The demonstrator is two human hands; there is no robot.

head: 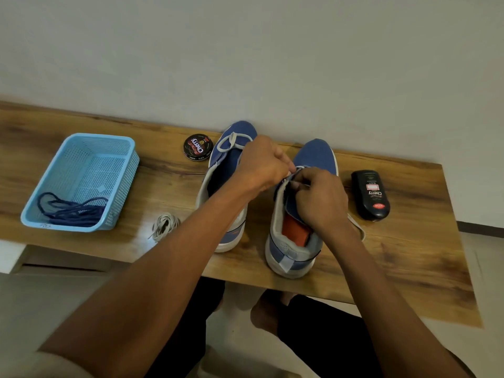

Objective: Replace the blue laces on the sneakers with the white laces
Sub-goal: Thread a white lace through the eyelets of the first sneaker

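Two blue sneakers stand side by side on the wooden table, toes toward the wall. The left sneaker (231,170) has a white lace looped loosely over its toe end. Over the right sneaker (313,159), my left hand (261,162) pinches a white lace (356,225) at the eyelets; the lace's tail trails off the shoe's right side. My right hand (319,200) grips the tongue and the lace at the shoe's opening. Removed blue laces (71,211) lie in a light blue basket (114,143). A bundled spare white lace (165,225) rests on the table left of the shoes.
A round black shoe polish tin (198,147) sits by the wall left of the sneakers. A black liquid polish bottle (370,195) lies right of them. The table's (409,268) front edge runs just behind the shoe heels; my knees are below it.
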